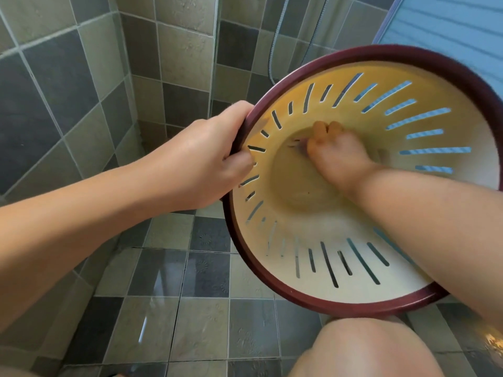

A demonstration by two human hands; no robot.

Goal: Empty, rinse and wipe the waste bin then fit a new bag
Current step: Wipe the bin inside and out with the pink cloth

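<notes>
Fingers of the left hand (215,161) are curled over the dark red rim (326,306) of the waste bin (340,240), with the fingertips inside against the yellow wall and the back of the hand outside; so this hand grips the bin at its left edge. The bin is held up in the air, tilted so that its open mouth faces the camera, above the tiled floor (163,322) and just over a bare knee (362,349) that shows at the lower edge of the view.

Inside, the bin is cream to yellow, and long narrow slots run around its wall like rays. Through the slots on the right side a light blue surface (449,28) shows, which also stands behind the bin at the top right.

The right hand (337,153) reaches deep into the bin, the forearm passing over the lower right part of the rim. Its fingers are bent and lie close together, pressed on the round bottom (296,191) of the bin near its upper left edge. Whether they hold a cloth or anything else I cannot tell, because the hand is blurred there.

Behind the bin a shower hose (275,50) hangs along the wall (81,77) of grey and beige tiles. The floor tiles look wet and shiny.
</notes>
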